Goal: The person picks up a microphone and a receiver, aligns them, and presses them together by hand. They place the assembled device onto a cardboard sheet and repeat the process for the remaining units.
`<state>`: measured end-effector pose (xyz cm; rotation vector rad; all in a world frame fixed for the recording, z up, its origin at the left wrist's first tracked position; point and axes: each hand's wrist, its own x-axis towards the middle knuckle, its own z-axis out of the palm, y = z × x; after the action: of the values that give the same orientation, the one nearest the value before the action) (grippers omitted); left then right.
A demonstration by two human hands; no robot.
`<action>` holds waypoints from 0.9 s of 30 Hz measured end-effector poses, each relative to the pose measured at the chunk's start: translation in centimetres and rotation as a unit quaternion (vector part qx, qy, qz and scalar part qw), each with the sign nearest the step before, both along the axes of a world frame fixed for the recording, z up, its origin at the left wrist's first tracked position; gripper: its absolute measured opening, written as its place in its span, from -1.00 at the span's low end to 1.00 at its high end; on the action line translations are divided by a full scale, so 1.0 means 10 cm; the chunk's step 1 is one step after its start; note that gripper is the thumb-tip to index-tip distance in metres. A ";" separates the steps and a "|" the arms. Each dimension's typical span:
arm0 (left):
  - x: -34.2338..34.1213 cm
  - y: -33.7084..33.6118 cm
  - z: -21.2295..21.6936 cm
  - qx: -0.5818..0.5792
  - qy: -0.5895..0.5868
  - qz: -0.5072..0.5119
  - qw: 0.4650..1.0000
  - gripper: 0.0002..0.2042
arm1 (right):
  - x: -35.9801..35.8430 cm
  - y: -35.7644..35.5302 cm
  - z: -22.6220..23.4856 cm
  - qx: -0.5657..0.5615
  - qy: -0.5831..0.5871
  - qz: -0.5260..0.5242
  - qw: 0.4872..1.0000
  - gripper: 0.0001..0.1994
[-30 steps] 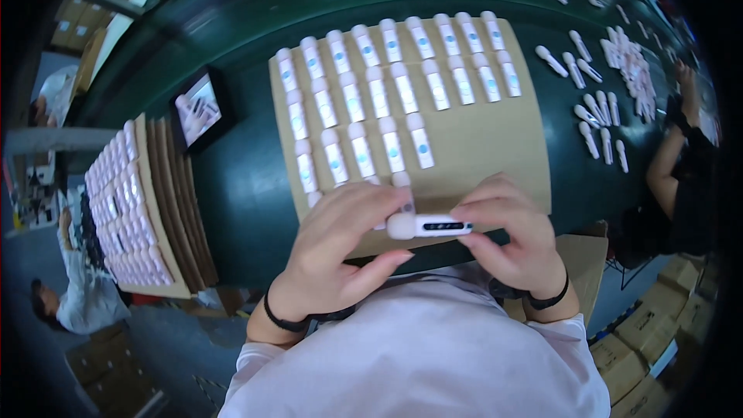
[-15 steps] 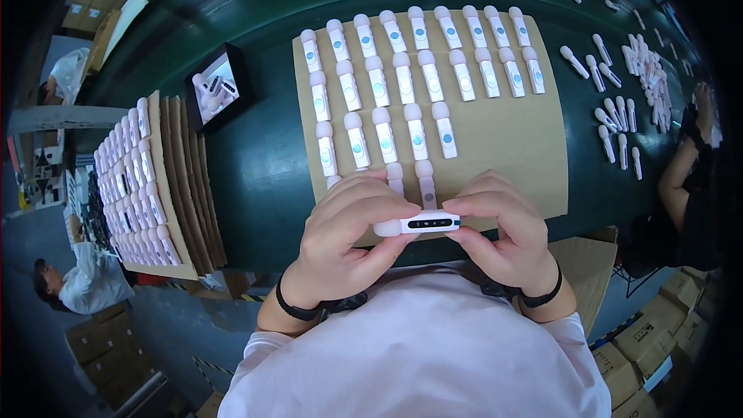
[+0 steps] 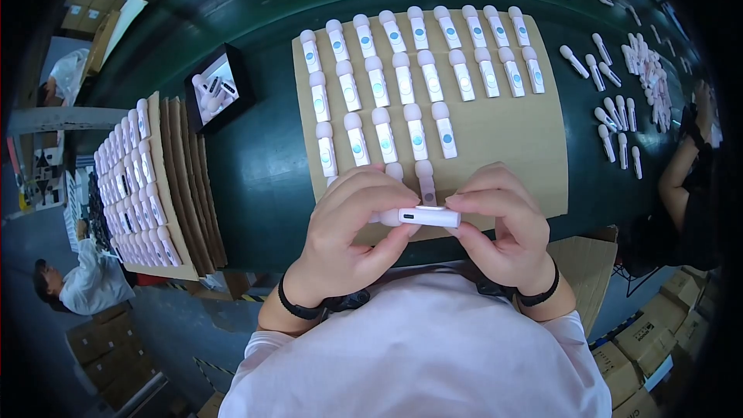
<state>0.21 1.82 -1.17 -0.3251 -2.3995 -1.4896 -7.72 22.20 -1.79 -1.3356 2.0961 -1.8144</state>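
Observation:
A small white wand massager (image 3: 437, 217) with a pale pink round head is held level in front of my chest. My left hand (image 3: 352, 224) pinches its head end between thumb and fingers. At the other end, my right hand (image 3: 503, 220) grips the handle tip in the same way. A side of the handle with a small dark slot faces up. Just beyond my fingers, rows of similar massagers (image 3: 417, 138) lie on a brown cardboard sheet (image 3: 507, 151), most showing a blue round spot. My left hand covers part of the nearest row.
A stack of cardboard sheets (image 3: 182, 186) at the left carries more massagers (image 3: 135, 186). A black-framed box (image 3: 232, 112) holds several. Loose massagers (image 3: 658, 85) lie on the green table (image 3: 259, 186) at the right, near another person's arm (image 3: 681, 166). Another person (image 3: 89, 271) is at far left.
The massager has been rolled between my fingers: its dark button strip faced up before, and now the side with the slot does. Both hands stay in nearly the same place.

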 end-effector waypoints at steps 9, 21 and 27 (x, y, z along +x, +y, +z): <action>-0.05 -0.01 0.02 -0.033 -0.026 0.007 0.999 -0.75 | -0.05 -0.06 0.09 0.026 0.008 0.020 0.999 -0.69; 0.12 -0.61 -0.15 0.008 0.002 0.194 0.981 -0.87 | -0.38 0.26 -0.06 0.276 0.206 -0.104 0.933 -0.79; 0.05 -0.80 -0.36 0.064 0.020 0.235 0.970 -0.93 | -0.42 0.31 -0.06 0.347 0.225 -0.051 0.909 -0.87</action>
<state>0.69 -6.14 -4.77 0.2280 -2.1346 -1.3835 -11.87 25.28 -2.42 -1.5131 2.6846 -0.6399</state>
